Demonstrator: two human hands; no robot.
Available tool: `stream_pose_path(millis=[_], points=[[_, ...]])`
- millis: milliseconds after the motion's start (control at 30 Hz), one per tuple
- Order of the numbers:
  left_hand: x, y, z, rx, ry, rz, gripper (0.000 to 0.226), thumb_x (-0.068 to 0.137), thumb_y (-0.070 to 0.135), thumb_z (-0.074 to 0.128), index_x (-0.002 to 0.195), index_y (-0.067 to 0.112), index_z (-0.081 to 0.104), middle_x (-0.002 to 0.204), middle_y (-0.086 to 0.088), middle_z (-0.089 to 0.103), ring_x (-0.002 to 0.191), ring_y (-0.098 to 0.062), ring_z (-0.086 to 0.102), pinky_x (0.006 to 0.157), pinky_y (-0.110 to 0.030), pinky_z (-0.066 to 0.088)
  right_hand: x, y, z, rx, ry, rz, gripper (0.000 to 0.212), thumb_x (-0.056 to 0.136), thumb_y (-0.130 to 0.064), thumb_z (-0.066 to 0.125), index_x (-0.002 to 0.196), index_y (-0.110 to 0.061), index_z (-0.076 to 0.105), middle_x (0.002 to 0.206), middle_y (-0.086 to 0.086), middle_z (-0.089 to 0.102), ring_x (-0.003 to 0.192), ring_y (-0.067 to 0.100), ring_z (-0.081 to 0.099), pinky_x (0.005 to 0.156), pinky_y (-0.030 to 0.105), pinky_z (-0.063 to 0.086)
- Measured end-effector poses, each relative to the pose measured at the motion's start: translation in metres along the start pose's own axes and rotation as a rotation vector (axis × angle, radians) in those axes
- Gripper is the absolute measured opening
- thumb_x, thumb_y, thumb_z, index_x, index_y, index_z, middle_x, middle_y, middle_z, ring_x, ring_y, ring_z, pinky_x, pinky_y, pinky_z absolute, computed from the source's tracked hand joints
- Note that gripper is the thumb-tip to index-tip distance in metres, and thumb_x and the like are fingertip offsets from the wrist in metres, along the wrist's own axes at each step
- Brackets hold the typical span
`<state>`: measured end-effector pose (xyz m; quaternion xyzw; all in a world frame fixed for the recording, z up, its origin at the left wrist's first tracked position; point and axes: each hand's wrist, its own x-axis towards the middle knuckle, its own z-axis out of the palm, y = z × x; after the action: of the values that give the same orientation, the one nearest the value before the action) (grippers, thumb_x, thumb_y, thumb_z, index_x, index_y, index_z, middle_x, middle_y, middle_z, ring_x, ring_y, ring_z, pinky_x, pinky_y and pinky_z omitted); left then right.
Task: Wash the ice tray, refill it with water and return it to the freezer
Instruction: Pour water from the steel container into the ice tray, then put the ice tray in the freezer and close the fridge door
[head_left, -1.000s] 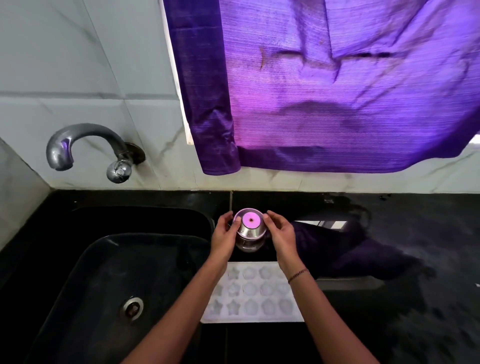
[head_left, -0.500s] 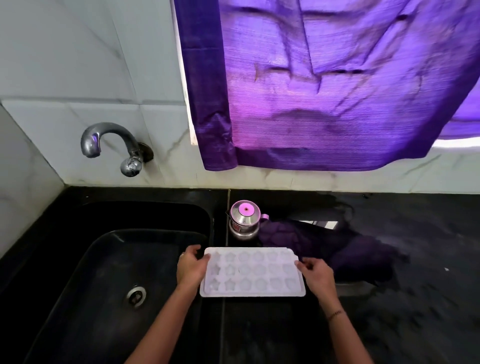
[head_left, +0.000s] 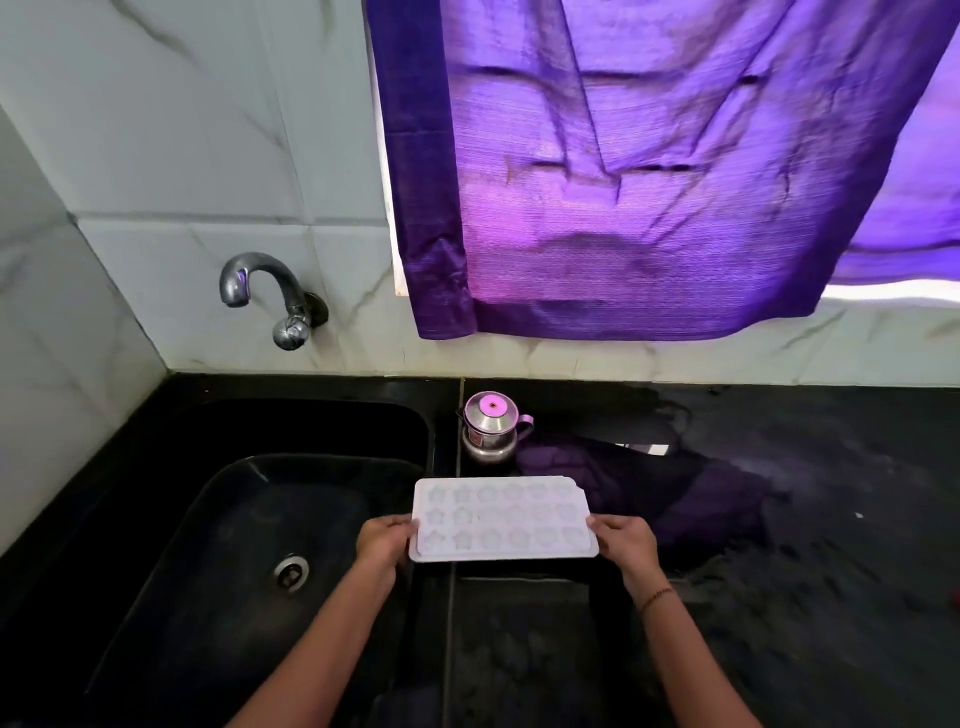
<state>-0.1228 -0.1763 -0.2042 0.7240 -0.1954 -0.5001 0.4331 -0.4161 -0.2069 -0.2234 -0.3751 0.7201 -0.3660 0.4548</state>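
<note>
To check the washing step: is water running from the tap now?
No, no stream of water leaves the tap above the sink.

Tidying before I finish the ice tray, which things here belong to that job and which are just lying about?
Job: ice tray, held by left hand and right hand; tap; sink; steel jug, perhaps for water.
Lying about: purple cloth on the counter; curtain.

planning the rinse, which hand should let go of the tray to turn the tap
Left, probably. The left hand holds the tray end on the sink side, below the tap; the right hand would have to cross over the tray.
</note>
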Motion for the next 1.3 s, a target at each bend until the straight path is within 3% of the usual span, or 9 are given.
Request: stream_pose_path(millis=[100,200,400,467,600,700,867,1133,1300], points=[[-0.006,-0.003,-0.008,-0.018,0.004,-0.025,0.022,0.086,-0.005,0.059,0.107,-0.007,0.063,0.103,-0.024,0.066,0.073,-0.028,0.062,0.072,-0.041,0.054,-0.002,0.003,0.004,0.025,-0.016,0.011,0.017,0.085,-0.009,0.068,0.098,0.001,0.072,0.088,0.012,0.072,0.070,0.015,0.064,0.061,0.017,0.054],[-0.016,-0.009,-0.019,-0.039,0.011,-0.044,0.024,0.085,-0.006,0.058,0.108,-0.008,0.063,0.085,-0.016,0.066,0.067,-0.023,0.061,0.060,-0.034,0.052,-0.006,0.009,0.009,0.055,-0.034,0.020,0.018,0.083,-0.011,0.071,0.097,0.000,0.073,0.090,0.013,0.073,0.085,0.025,0.068,0.085,0.040,0.056],[-0.049,-0.016,-0.054,-0.162,0.099,-0.040,0.028,0.087,-0.007,0.055,0.115,-0.010,0.058,0.086,-0.014,0.063,0.066,-0.020,0.057,0.039,-0.016,0.049,-0.026,0.005,0.031,0.043,-0.113,-0.025,0.017,0.083,-0.012,0.070,0.096,-0.001,0.073,0.088,0.011,0.073,0.085,0.023,0.068,0.088,0.043,0.054],[-0.061,-0.020,-0.068,-0.200,0.141,-0.039,0.028,0.087,-0.008,0.054,0.115,-0.012,0.057,0.094,-0.019,0.061,0.066,-0.021,0.056,0.041,-0.017,0.049,-0.032,0.005,0.041,0.035,-0.155,-0.035,0.016,0.084,-0.013,0.070,0.095,-0.002,0.074,0.090,0.011,0.073,0.088,0.025,0.068,0.088,0.045,0.054],[-0.082,-0.035,-0.097,-0.248,0.231,-0.043,0.026,0.087,-0.005,0.057,0.112,-0.009,0.061,0.077,-0.009,0.063,0.059,-0.015,0.059,0.044,-0.017,0.050,-0.045,0.001,0.065,0.002,-0.250,-0.062,0.017,0.083,-0.016,0.070,0.095,-0.003,0.074,0.090,0.010,0.074,0.087,0.025,0.069,0.086,0.045,0.055],[-0.101,-0.049,-0.129,-0.308,0.304,-0.045,0.024,0.087,-0.001,0.058,0.110,-0.004,0.063,0.077,-0.007,0.066,0.065,-0.017,0.062,0.045,-0.018,0.050,-0.067,-0.005,0.086,0.008,-0.346,-0.043,0.017,0.084,-0.011,0.070,0.097,-0.001,0.072,0.089,0.012,0.072,0.084,0.025,0.068,0.077,0.038,0.057],[-0.138,-0.075,-0.182,-0.387,0.401,-0.028,0.015,0.088,-0.002,0.057,0.100,0.002,0.064,0.074,-0.007,0.067,0.047,-0.008,0.064,0.043,-0.016,0.051,-0.112,-0.012,0.123,-0.027,-0.477,-0.077,0.017,0.085,-0.009,0.068,0.099,-0.001,0.071,0.086,0.010,0.072,0.079,0.022,0.068,0.067,0.028,0.058],[-0.205,-0.124,-0.259,-0.500,0.547,-0.063,0.020,0.087,-0.001,0.056,0.106,0.000,0.063,0.082,-0.011,0.066,0.068,-0.021,0.061,0.044,-0.019,0.051,-0.191,-0.015,0.183,-0.234,-0.653,-0.188,0.019,0.086,-0.011,0.067,0.102,-0.002,0.072,0.089,0.005,0.070,0.074,0.011,0.065,0.058,0.015,0.054],[-0.250,-0.149,-0.292,-0.691,0.699,-0.110,0.010,0.089,0.008,0.056,0.088,0.002,0.064,0.063,-0.004,0.066,0.053,-0.015,0.062,0.045,-0.023,0.049,-0.241,-0.006,0.214,-0.322,-0.772,-0.236,0.019,0.086,-0.012,0.067,0.102,-0.002,0.072,0.094,0.007,0.072,0.089,0.019,0.067,0.083,0.034,0.055]])
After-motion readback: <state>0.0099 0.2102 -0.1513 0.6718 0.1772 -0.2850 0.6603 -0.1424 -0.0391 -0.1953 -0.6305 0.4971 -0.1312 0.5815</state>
